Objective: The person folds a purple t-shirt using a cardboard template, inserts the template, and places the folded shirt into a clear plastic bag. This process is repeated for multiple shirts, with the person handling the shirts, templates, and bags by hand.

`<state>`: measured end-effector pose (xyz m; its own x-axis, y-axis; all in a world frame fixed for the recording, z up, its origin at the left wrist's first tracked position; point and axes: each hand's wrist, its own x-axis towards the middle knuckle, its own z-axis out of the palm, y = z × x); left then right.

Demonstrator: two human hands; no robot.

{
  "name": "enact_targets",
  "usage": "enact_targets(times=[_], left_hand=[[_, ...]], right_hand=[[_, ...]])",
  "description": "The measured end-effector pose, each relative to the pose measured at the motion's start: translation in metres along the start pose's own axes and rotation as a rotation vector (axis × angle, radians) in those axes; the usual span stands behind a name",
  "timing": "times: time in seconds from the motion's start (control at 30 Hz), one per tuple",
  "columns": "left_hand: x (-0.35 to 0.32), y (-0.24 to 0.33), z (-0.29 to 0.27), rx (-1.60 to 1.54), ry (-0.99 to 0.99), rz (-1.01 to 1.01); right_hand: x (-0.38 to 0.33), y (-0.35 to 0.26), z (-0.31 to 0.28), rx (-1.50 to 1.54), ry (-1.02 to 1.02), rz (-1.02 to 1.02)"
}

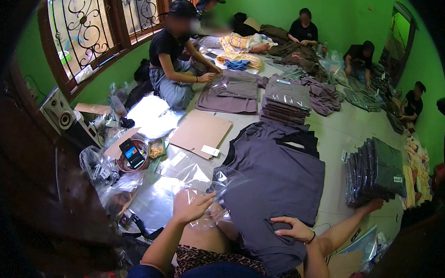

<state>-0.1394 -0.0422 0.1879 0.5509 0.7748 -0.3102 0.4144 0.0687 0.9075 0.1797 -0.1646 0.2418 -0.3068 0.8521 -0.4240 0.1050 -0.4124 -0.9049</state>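
Observation:
A dark grey shirt (275, 175) lies spread out before me, its near end reaching my lap. Fingers curved and apart from the thumb, my right hand (295, 231) rests open on the near part of this shirt. Over my bent knee, my left hand (194, 206) is closed on a clear plastic bag (226, 181), which billows out past its fingertips toward the shirt; the exact grip is partly lost in the shine. Left of that hand, more clear plastic bags (156, 200) lie flat on the floor.
A cardboard sheet (200, 131) with a white tag lies beyond the bags. Folded bagged garments stand in stacks ahead (285, 99) and at right (373, 169). A phone (132, 154) sits on a basket at left. One person (174, 59) handles garments nearby; several others sit farther back.

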Motion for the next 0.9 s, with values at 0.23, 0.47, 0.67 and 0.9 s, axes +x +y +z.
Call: enact_targets(times=[0.23, 0.47, 0.67, 0.9], left_hand=[[0.018, 0.019, 0.056, 0.959, 0.437, 0.258], [0.005, 0.01, 0.015, 0.638, 0.245, 0.119], [0.02, 0.016, 0.044, 0.803, 0.398, 0.217], [0.018, 0.006, 0.04, 0.623, 0.138, 0.174]], right_hand=[[0.025, -0.014, 0.024, -0.235, -0.232, -0.037], [0.013, -0.003, -0.002, 0.268, 0.072, -0.028], [0.014, -0.014, 0.017, -0.315, -0.264, -0.022], [0.031, 0.004, 0.022, 0.071, -0.061, -0.007]])
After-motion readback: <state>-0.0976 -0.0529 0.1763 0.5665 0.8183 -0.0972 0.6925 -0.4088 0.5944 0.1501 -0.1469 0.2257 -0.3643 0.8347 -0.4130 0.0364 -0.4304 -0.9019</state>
